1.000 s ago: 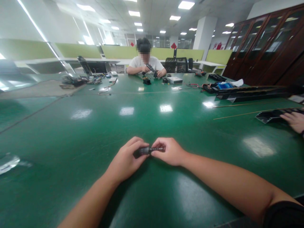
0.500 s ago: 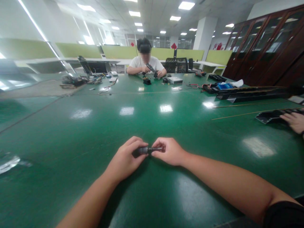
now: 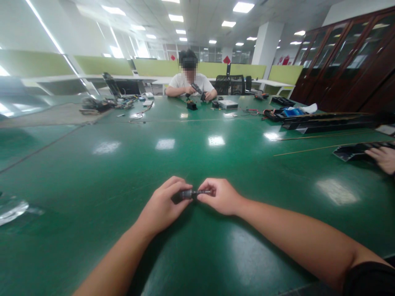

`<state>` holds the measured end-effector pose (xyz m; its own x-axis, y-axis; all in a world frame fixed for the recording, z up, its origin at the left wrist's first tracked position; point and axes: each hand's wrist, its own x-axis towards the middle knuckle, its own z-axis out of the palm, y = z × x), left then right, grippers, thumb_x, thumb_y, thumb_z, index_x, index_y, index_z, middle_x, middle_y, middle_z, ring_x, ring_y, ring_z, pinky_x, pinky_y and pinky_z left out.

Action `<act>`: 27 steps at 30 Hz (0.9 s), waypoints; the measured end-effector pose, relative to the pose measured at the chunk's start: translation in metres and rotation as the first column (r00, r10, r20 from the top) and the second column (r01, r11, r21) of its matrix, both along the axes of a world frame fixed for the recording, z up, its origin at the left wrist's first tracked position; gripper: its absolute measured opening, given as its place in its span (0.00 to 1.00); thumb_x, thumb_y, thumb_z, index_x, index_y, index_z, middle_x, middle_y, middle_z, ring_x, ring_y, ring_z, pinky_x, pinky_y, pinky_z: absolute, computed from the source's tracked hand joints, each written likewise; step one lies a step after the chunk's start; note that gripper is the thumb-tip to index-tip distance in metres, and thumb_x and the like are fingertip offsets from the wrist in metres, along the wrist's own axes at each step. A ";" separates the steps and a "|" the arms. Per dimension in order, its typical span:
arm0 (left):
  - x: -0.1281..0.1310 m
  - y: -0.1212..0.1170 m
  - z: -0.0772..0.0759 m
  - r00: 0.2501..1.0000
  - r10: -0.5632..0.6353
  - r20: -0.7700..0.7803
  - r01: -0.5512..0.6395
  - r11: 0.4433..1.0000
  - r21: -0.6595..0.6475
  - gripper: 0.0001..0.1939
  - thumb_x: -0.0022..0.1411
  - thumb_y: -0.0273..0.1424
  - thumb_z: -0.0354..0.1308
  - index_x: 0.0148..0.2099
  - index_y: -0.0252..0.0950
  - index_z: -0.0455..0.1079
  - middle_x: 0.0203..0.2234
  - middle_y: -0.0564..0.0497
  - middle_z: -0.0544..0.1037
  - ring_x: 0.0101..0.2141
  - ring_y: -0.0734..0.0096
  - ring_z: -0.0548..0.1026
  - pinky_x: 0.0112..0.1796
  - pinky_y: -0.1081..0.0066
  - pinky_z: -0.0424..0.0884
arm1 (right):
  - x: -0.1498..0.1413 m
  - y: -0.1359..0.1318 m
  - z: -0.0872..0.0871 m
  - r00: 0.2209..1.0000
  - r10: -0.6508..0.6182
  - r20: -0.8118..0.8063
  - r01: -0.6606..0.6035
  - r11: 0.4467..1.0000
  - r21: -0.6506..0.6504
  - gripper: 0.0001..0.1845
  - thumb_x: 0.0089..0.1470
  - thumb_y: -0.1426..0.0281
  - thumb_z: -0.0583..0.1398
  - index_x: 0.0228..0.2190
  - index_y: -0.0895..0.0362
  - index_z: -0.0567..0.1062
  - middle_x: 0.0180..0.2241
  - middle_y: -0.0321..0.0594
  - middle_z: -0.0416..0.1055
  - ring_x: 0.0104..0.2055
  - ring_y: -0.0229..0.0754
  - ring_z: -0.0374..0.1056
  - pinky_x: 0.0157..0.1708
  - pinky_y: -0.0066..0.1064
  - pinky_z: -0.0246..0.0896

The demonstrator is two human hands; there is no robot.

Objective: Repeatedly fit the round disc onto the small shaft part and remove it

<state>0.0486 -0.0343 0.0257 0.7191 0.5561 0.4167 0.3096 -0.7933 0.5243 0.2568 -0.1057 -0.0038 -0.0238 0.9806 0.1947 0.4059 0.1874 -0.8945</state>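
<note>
A small dark cylindrical part [image 3: 189,193] with a thin threaded shaft lies level between my two hands, just above the green table [image 3: 173,156]. My left hand [image 3: 162,207] is closed round its thicker dark end. My right hand [image 3: 220,196] pinches the thin shaft end with thumb and fingers. Both forearms reach in from the bottom of the view, and both hands rest low over the table near its front edge.
A person sits at the far side handling a dark tool [image 3: 196,88] among small boxes and cables. Another person's hand [image 3: 384,158] rests at the right edge by long black trays [image 3: 327,121] and thin rods. A clear plastic bag [image 3: 12,207] lies at the left.
</note>
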 end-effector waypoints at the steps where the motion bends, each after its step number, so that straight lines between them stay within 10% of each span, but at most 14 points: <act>1: 0.000 0.000 0.000 1.000 0.004 0.002 -0.004 1.000 0.004 0.09 0.63 0.31 0.60 0.46 0.41 0.73 0.42 0.52 0.73 0.43 0.72 0.72 0.45 0.72 0.69 | 0.000 0.000 0.000 1.000 -0.005 0.001 0.005 1.000 -0.001 0.09 0.52 0.66 0.64 0.35 0.58 0.77 0.28 0.36 0.74 0.29 0.36 0.68 0.29 0.26 0.61; 27: -0.007 0.004 0.006 0.999 0.051 0.005 -0.051 0.998 0.039 0.10 0.62 0.35 0.61 0.46 0.40 0.75 0.41 0.48 0.74 0.42 0.66 0.74 0.45 0.67 0.71 | -0.001 0.002 0.001 0.998 -0.036 -0.043 0.034 0.998 -0.050 0.10 0.55 0.64 0.63 0.35 0.58 0.76 0.27 0.35 0.73 0.27 0.36 0.68 0.28 0.26 0.61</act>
<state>0.0418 -0.0298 0.0316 0.6883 0.5754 0.4417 0.3485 -0.7964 0.4943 0.2559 -0.1040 -0.0027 0.0180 0.9891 0.1463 0.3716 0.1292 -0.9194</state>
